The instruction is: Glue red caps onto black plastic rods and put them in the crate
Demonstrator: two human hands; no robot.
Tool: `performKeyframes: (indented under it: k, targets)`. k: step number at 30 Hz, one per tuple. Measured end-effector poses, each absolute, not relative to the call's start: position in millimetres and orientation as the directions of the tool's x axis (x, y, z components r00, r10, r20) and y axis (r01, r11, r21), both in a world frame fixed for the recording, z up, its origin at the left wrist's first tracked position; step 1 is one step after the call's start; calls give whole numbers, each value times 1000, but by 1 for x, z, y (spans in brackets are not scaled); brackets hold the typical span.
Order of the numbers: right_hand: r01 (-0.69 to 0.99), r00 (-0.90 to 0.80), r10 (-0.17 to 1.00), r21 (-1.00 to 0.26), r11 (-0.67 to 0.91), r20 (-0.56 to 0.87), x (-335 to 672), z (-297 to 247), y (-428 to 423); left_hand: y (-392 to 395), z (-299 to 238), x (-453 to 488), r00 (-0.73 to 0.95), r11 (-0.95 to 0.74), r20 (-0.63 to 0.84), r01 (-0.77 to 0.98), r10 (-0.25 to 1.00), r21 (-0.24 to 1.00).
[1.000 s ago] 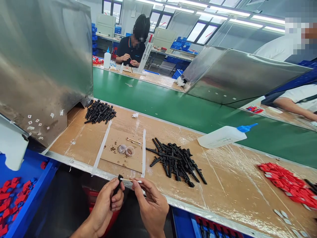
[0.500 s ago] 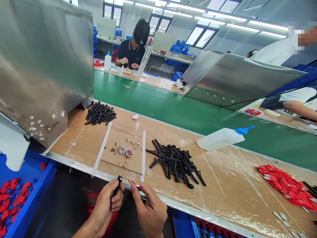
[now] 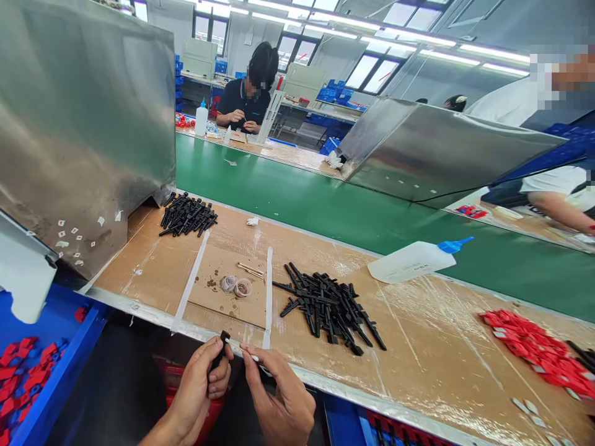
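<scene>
My left hand is closed around a black plastic stick-like part, its blocky head pointing up. Between thumb and fingers of my right hand is a thin cotton swab; its far tip meets, or nearly meets, the head of the black part. Both hands are in front of the bench edge. Beyond them, on a cardboard sheet, stand two small clear cups, with a few more swabs lying behind.
Black parts form a large pile on the right and a smaller pile at the left. A white bottle lies tilted near the green belt. Red parts are far right. A blue drawer is lower left. A co-worker sits opposite.
The swab in my right hand has tilted, its near end now lower, while its tip stays at the black part's head. My left hand is almost unmoved.
</scene>
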State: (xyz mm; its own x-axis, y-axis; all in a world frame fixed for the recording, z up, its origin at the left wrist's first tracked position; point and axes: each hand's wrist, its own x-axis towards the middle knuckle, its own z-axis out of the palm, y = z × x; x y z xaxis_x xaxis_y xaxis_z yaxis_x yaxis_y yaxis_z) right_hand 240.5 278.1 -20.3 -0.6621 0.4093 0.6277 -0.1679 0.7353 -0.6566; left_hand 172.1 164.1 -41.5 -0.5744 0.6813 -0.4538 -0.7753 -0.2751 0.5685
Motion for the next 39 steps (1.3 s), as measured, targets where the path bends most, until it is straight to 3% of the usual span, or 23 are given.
performKeyframes:
  k: [6,11,18,21,29,35,37,39]
  targets:
    - [-191,-630,383,-612,767,676,238,-18,279,164,-46,173,-579,-279,-447,-771,682,572]
    - [-188,-635,419,-657,730,648,239,-21,277,165,-46,173,-579,-283,-449,-773,681,568]
    - [-22,-565,748,-913,408,348,232,-34,298,163,-44,171,-579,-269,-464,-773,671,575]
    - [-11,-513,806,-941,338,295,211,-30,316,163,-43,173,-575,-261,-464,-772,674,579]
    - [79,-581,783,-943,324,221,169,-32,341,162,-40,171,-569,-265,-462,-779,680,569]
    - [125,-543,810,-933,338,220,199,-34,334,158,-35,171,-545,-281,-449,-801,708,529]
    - [113,-600,779,-945,308,182,215,-30,322,157,-32,171,-523,-281,-445,-818,727,502]
    - [96,-733,677,-974,206,71,228,-26,309,157,-30,171,-479,-271,-439,-847,760,457]
